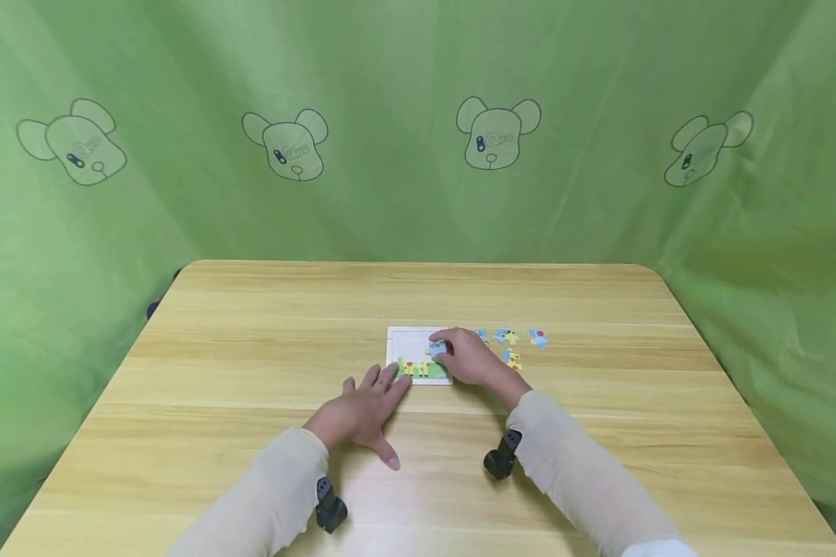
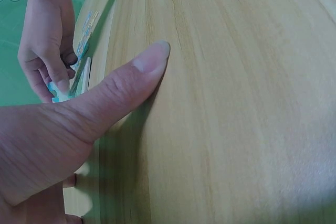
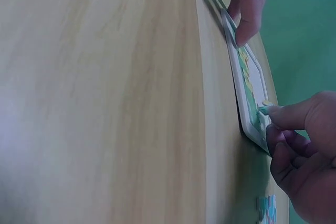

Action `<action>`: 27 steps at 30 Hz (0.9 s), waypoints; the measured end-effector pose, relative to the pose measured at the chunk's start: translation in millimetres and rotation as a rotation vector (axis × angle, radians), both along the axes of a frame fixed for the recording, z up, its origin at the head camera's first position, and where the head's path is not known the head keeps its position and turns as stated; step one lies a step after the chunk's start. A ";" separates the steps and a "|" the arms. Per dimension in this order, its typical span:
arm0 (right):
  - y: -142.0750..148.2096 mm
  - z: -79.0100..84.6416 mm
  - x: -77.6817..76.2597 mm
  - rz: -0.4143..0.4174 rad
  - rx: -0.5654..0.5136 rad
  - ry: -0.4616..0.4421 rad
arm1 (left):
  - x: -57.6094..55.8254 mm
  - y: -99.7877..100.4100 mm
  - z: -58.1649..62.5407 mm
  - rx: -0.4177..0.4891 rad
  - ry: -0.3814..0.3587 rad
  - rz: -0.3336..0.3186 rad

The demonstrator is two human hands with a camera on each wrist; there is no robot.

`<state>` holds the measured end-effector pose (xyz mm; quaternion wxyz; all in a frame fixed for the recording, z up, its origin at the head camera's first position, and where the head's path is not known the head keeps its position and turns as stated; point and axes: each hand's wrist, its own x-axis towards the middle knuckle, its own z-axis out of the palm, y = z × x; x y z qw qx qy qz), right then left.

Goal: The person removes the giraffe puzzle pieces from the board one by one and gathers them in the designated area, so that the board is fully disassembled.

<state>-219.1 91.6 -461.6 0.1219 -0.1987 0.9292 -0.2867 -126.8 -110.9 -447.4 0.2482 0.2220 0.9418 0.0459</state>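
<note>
Clearly, the right hand (image 1: 468,357) has its grip clamped on a blue puzzle piece (image 1: 437,350), pinched between thumb and fingers at the right part of the white tray (image 1: 409,340), which stretches left from the grip. Nearer the person than the grip, green-and-yellow pieces (image 1: 422,370) line the tray. Left of it, the left hand (image 1: 365,408), fingers spread apart, touches the tray's near-left corner. Loose pieces (image 1: 508,336) lie on the counter (image 1: 181,402) right of the grip.

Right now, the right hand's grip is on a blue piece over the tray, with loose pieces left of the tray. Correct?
No: the loose pieces lie right of the tray, as the head view shows. The right hand has its grip on the blue piece over it.
</note>
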 end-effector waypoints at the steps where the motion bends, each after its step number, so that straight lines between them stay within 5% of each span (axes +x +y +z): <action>1: 1.5 0.0 0.1 -0.004 -0.004 0.001 | 0.1 0.1 -0.2 0.000 0.000 -0.001; 27: 70.1 8.3 3.5 -0.180 -0.121 -0.043 | 1.0 0.6 0.8 0.018 -0.004 0.004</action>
